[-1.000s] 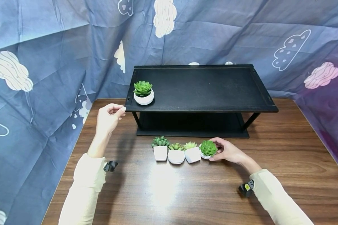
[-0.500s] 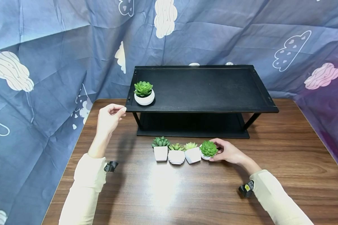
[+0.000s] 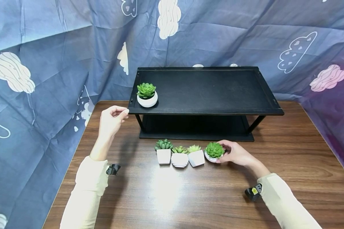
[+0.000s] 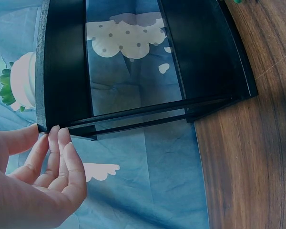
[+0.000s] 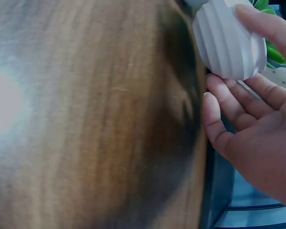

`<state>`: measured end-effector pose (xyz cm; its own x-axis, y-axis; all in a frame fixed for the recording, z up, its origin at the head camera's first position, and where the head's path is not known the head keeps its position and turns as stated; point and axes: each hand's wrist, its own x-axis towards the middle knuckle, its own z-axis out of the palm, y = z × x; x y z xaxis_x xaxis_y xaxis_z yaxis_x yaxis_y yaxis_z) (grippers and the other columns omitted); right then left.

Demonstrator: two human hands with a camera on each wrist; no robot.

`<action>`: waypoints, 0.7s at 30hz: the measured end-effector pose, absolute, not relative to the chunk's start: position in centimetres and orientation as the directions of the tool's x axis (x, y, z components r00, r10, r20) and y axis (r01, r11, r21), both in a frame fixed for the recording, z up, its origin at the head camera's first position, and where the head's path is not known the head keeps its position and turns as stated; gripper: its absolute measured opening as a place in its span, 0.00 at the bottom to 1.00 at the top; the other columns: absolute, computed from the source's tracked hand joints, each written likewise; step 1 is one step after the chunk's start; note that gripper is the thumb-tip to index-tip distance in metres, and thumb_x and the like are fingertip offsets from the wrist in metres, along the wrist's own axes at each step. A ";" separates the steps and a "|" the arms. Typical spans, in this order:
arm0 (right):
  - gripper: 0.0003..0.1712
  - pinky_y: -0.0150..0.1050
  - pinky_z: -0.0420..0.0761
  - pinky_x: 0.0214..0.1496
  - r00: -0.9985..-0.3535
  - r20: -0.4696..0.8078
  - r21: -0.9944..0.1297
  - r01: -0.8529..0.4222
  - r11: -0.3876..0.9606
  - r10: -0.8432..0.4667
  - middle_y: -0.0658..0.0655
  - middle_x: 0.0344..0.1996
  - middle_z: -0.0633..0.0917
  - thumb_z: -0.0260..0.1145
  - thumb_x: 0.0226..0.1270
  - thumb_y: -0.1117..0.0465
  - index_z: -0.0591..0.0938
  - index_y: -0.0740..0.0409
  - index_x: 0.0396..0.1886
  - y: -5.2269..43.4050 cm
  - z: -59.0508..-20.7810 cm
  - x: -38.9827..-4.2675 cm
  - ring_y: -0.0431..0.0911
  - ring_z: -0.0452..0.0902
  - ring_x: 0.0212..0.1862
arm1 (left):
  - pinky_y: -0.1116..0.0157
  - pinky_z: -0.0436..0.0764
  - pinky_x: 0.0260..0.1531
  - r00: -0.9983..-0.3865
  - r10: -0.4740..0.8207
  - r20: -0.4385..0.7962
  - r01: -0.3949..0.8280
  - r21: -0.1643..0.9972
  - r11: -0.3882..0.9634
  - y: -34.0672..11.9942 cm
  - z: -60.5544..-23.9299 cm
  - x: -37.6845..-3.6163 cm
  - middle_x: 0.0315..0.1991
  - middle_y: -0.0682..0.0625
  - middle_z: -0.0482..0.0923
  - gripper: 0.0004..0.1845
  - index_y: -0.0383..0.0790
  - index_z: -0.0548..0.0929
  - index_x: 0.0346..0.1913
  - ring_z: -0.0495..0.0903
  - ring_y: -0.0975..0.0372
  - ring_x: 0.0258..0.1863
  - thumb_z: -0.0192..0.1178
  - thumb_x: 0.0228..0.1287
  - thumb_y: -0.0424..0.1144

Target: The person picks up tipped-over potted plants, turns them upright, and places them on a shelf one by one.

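My left hand [image 3: 111, 122] pinches the front left corner of a black two-tier shelf [image 3: 206, 89], thumb [image 4: 26, 136] at the upper board's edge and fingertips just under it. My right hand [image 3: 236, 154] holds a small potted succulent [image 3: 214, 150] between thumb and fingers, at the right end of a row in front of the shelf. Its ribbed white pot [image 5: 229, 43] shows in the right wrist view. Left of it stand a pale green succulent in a tilted white pot [image 3: 196, 158], another in a rounded pot [image 3: 179, 160], and a dark green one in a square pot [image 3: 163, 156].
A larger green succulent in a round white pot [image 3: 147, 99] stands on the upper board's left end. The lower board [image 3: 195, 127] lies under it, near the wooden table [image 3: 292, 152]. A blue cloud-patterned cloth [image 3: 218, 38] hangs behind and at the sides.
My right hand has shifted slightly right with the succulent, opening a small gap from the neighbouring pot. The left hand stays at the shelf corner.
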<state>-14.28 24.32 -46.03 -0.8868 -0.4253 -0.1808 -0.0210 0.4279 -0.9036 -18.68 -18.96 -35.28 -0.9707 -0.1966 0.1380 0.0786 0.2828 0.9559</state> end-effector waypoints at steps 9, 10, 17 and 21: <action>0.31 0.32 0.76 0.30 -0.866 -0.150 -0.898 -0.083 0.432 -0.478 0.58 0.35 0.81 0.74 0.44 0.65 0.74 0.67 0.50 24.5 -43.2 -14.4 0.43 0.75 0.30 | 0.76 0.75 0.23 -0.970 -0.194 0.147 0.093 0.961 0.261 -19.0 -35.3 -18.7 0.22 0.62 0.77 0.10 0.22 0.79 0.39 0.78 0.71 0.21 0.59 0.58 0.29; 0.31 0.33 0.76 0.30 -0.864 -0.151 -0.900 -0.081 0.428 -0.480 0.58 0.36 0.81 0.75 0.43 0.66 0.73 0.67 0.49 24.6 -42.9 -14.4 0.43 0.75 0.30 | 0.77 0.75 0.23 -0.970 -0.194 0.148 0.095 0.961 0.258 -18.9 -35.3 -18.7 0.22 0.62 0.77 0.10 0.22 0.79 0.39 0.78 0.71 0.21 0.59 0.58 0.28; 0.32 0.33 0.77 0.32 -0.864 -0.132 -0.888 -0.115 0.445 -0.486 0.60 0.37 0.81 0.75 0.42 0.65 0.74 0.66 0.49 24.6 -40.8 -14.5 0.42 0.76 0.32 | 0.73 0.78 0.25 -0.969 -0.197 0.151 0.097 0.961 0.261 -18.9 -35.3 -18.7 0.25 0.52 0.80 0.10 0.22 0.79 0.39 0.78 0.71 0.21 0.59 0.58 0.28; 0.31 0.33 0.77 0.34 -0.867 -0.115 -0.889 -0.128 0.439 -0.486 0.60 0.38 0.80 0.75 0.43 0.66 0.74 0.67 0.49 24.5 -39.5 -14.5 0.42 0.76 0.34 | 0.74 0.77 0.24 -0.969 -0.196 0.147 0.092 0.960 0.265 -18.9 -35.3 -18.7 0.26 0.52 0.80 0.10 0.22 0.79 0.39 0.78 0.70 0.21 0.59 0.58 0.28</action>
